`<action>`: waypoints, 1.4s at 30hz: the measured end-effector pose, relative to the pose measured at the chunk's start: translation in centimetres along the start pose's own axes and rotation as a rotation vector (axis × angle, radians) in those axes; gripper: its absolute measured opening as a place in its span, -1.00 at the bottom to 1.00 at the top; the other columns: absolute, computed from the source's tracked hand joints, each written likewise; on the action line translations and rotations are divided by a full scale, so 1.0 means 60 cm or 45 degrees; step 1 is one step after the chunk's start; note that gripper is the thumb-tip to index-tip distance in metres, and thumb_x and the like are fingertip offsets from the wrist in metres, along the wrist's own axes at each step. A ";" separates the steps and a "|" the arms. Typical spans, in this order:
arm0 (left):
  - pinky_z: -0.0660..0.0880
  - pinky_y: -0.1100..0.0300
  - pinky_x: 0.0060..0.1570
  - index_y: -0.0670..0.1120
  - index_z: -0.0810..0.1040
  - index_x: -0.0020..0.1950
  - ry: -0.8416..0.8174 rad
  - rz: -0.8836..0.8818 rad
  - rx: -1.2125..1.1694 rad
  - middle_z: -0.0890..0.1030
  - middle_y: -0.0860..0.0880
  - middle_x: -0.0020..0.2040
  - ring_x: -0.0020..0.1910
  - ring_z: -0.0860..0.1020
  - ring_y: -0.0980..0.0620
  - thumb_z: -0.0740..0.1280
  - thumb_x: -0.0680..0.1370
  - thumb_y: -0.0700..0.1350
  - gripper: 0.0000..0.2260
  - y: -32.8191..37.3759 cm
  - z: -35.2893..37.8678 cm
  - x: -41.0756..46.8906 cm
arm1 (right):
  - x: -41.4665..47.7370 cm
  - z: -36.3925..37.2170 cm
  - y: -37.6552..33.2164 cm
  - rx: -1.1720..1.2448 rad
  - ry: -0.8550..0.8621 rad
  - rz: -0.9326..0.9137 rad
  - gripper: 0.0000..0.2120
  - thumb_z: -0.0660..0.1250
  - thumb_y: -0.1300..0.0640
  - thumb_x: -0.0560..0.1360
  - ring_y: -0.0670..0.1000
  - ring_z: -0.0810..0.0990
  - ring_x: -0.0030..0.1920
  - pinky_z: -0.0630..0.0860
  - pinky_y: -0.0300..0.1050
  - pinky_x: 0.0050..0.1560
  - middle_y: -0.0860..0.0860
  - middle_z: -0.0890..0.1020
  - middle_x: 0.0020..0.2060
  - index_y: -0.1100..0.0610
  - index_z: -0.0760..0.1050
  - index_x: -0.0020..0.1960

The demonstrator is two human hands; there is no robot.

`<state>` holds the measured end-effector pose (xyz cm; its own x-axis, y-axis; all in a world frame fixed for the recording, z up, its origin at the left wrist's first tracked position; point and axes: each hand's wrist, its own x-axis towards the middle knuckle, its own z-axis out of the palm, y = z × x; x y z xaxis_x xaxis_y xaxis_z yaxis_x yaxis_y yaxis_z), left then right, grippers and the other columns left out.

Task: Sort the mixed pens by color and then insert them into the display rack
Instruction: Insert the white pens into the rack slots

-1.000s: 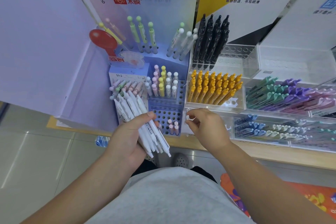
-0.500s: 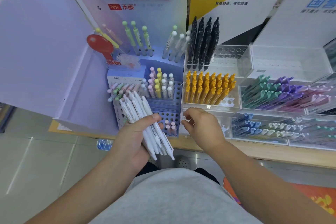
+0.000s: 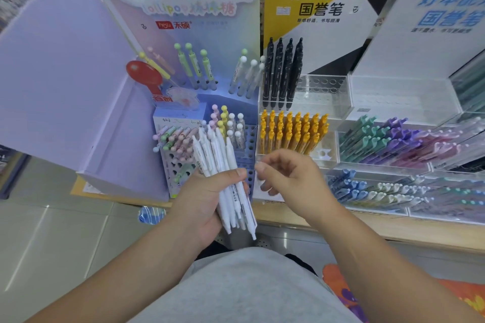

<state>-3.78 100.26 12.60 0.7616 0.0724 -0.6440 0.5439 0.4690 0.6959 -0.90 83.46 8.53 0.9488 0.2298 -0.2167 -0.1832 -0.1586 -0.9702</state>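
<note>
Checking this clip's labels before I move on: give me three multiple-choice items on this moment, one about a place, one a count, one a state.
1. Where do the orange pens stand?
A. In the clear tier right below the black pens
B. On the floor
C. In a hand

2. How many black pens stand upright?
A. Two
B. Four
C. Nine

3. What is the left hand doing?
A. Lying flat on the shelf
B. Hanging empty
C. Gripping a bundle of white pens

Answers:
1 A: their rows fill the tier under the black ones.
2 B: four black barrels stand side by side.
3 C: thumb and fingers wrap round the white bundle.
</note>
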 end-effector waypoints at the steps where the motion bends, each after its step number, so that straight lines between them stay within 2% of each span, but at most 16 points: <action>1: 0.64 -0.05 -0.20 -0.22 0.60 0.04 0.005 0.002 -0.013 0.61 -0.19 -0.27 -0.30 0.62 -0.12 0.51 0.23 -0.23 -0.61 0.001 0.004 0.003 | -0.007 -0.004 -0.017 0.127 -0.108 0.040 -0.77 0.49 0.01 0.42 0.06 0.64 -0.29 0.61 -0.05 -0.25 0.13 0.68 -0.25 0.15 0.59 -0.05; 4: 0.63 -0.22 -0.11 -0.22 0.60 0.07 0.036 -0.045 -0.072 0.60 -0.18 -0.23 -0.26 0.62 -0.15 0.52 0.23 -0.15 -0.56 0.015 0.021 0.008 | -0.023 -0.012 -0.042 0.191 -0.274 0.026 -0.64 0.59 0.04 0.25 0.13 0.59 -0.31 0.59 0.01 -0.29 0.20 0.66 -0.27 0.17 0.55 -0.08; 7: 0.62 0.02 -0.37 -0.20 0.61 -0.03 0.068 -0.044 -0.126 0.62 -0.11 -0.31 -0.39 0.63 -0.04 0.49 0.33 -0.15 -0.74 0.027 0.034 0.013 | -0.028 -0.017 -0.037 0.088 -0.283 0.004 -0.66 0.66 0.12 0.26 0.10 0.56 -0.29 0.59 0.12 -0.21 0.15 0.65 -0.25 0.10 0.57 -0.09; 9: 0.60 0.12 -0.41 -0.18 0.62 -0.07 0.105 -0.005 -0.144 0.64 -0.08 -0.33 -0.41 0.64 0.03 0.46 0.44 -0.19 -0.89 0.030 0.041 0.019 | -0.031 -0.020 -0.035 0.076 -0.270 0.008 -0.71 0.64 0.18 0.30 0.10 0.56 -0.27 0.59 0.17 -0.17 0.14 0.65 -0.23 0.07 0.59 -0.08; 11: 0.64 0.07 -0.29 -0.17 0.63 -0.07 0.114 0.005 -0.145 0.65 -0.09 -0.26 -0.32 0.67 0.01 0.47 0.44 -0.20 -0.89 0.029 0.045 0.022 | -0.033 -0.024 -0.037 0.104 -0.232 0.013 -0.74 0.61 0.22 0.34 0.13 0.57 -0.27 0.60 0.20 -0.16 0.16 0.65 -0.23 0.10 0.60 -0.05; 14: 0.55 -0.29 0.12 -0.14 0.67 -0.02 0.130 0.004 -0.159 0.66 -0.18 -0.03 0.06 0.65 -0.22 0.53 0.29 -0.16 -0.72 0.030 0.047 0.024 | -0.035 -0.032 -0.040 0.190 -0.134 0.040 -0.78 0.55 0.32 0.38 0.12 0.59 -0.26 0.62 0.08 -0.19 0.14 0.65 -0.24 0.19 0.62 -0.01; 15: 0.52 -0.33 0.16 -0.13 0.68 -0.02 0.127 0.007 -0.160 0.66 -0.19 -0.03 0.08 0.64 -0.24 0.52 0.30 -0.16 -0.73 0.030 0.047 0.025 | -0.035 -0.035 -0.040 0.236 -0.088 0.050 -0.79 0.52 0.35 0.39 0.11 0.59 -0.26 0.63 0.01 -0.21 0.12 0.65 -0.24 0.20 0.63 0.00; 17: 0.60 -0.18 0.04 -0.12 0.67 -0.02 0.125 0.002 -0.149 0.66 -0.12 -0.15 -0.10 0.67 -0.11 0.50 0.36 -0.18 -0.80 0.028 0.044 0.028 | -0.034 -0.040 -0.037 0.318 0.000 0.081 -0.79 0.49 0.38 0.41 0.07 0.62 -0.25 0.61 -0.11 -0.21 0.11 0.66 -0.23 0.19 0.64 0.01; 20: 0.57 0.09 -0.20 -0.13 0.65 0.02 0.124 0.002 -0.136 0.63 -0.07 -0.24 -0.32 0.63 0.05 0.48 0.33 -0.16 -0.73 0.024 0.045 0.027 | -0.035 -0.046 -0.031 0.392 0.093 0.134 -0.86 0.46 0.35 0.45 0.03 0.63 -0.26 0.61 -0.15 -0.21 0.06 0.67 -0.28 0.19 0.65 -0.03; 24: 0.55 0.12 -0.18 -0.17 0.64 -0.02 0.127 -0.070 -0.106 0.65 -0.05 -0.25 -0.27 0.61 0.05 0.42 0.50 -0.19 -0.91 0.021 0.042 0.026 | -0.037 -0.069 -0.022 0.559 0.198 0.167 -0.94 0.36 0.28 0.54 0.09 0.66 -0.23 0.61 -0.11 -0.22 0.11 0.66 -0.25 0.17 0.61 -0.02; 27: 0.56 0.11 -0.18 -0.20 0.62 -0.02 0.142 -0.098 -0.084 0.63 -0.10 -0.20 -0.21 0.58 0.00 0.39 0.52 -0.20 -0.90 0.018 0.032 0.027 | -0.040 -0.099 -0.013 0.624 0.290 0.148 -0.94 0.37 0.24 0.51 0.07 0.65 -0.22 0.59 -0.13 -0.22 0.13 0.63 -0.23 0.15 0.59 -0.03; 32: 0.58 0.20 -0.45 -0.23 0.60 -0.02 0.197 -0.121 -0.097 0.62 -0.13 -0.22 -0.28 0.58 -0.02 0.36 0.53 -0.25 -0.93 0.008 0.012 0.025 | -0.050 -0.133 0.003 0.389 0.344 0.076 -0.85 0.37 0.32 0.51 0.05 0.62 -0.26 0.56 -0.17 -0.24 0.11 0.63 -0.28 0.11 0.63 -0.12; 36: 0.58 0.20 -0.47 -0.26 0.60 -0.06 0.206 -0.164 -0.166 0.63 -0.14 -0.29 -0.44 0.63 0.04 0.35 0.54 -0.26 -0.93 -0.001 0.004 0.021 | -0.050 -0.125 0.017 0.024 0.311 0.081 -0.87 0.40 0.31 0.51 0.07 0.63 -0.28 0.58 -0.07 -0.21 0.09 0.66 -0.32 0.10 0.64 -0.11; 38: 0.60 0.21 -0.42 -0.26 0.61 -0.05 0.217 -0.161 -0.152 0.63 -0.14 -0.22 -0.39 0.64 0.05 0.37 0.52 -0.26 -0.92 -0.007 -0.003 0.024 | -0.049 -0.113 0.026 -0.140 0.255 0.086 -0.88 0.43 0.25 0.51 0.17 0.61 -0.27 0.56 0.04 -0.20 0.14 0.65 -0.32 0.05 0.64 -0.11; 39: 0.60 0.22 -0.40 -0.25 0.61 -0.04 0.218 -0.159 -0.144 0.63 -0.15 -0.18 -0.34 0.64 0.05 0.38 0.50 -0.25 -0.91 -0.010 -0.006 0.025 | -0.047 -0.107 0.032 -0.230 0.231 0.082 -0.88 0.44 0.22 0.51 0.16 0.58 -0.29 0.55 0.02 -0.23 0.14 0.64 -0.33 0.00 0.64 -0.11; 42: 0.60 0.22 -0.39 -0.26 0.62 0.04 0.198 -0.154 -0.146 0.64 -0.15 -0.13 -0.33 0.66 0.06 0.44 0.31 -0.20 -0.68 -0.012 -0.012 0.023 | -0.039 -0.087 0.051 -0.483 0.217 -0.024 -0.84 0.46 0.21 0.49 -0.09 0.51 -0.39 0.43 -0.33 -0.33 -0.02 0.58 -0.38 -0.05 0.62 -0.11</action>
<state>-3.36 100.64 10.97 0.6252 0.1400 -0.7678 0.5773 0.5791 0.5757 -2.35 77.42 6.63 0.9859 0.0791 -0.1477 -0.0880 -0.5060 -0.8580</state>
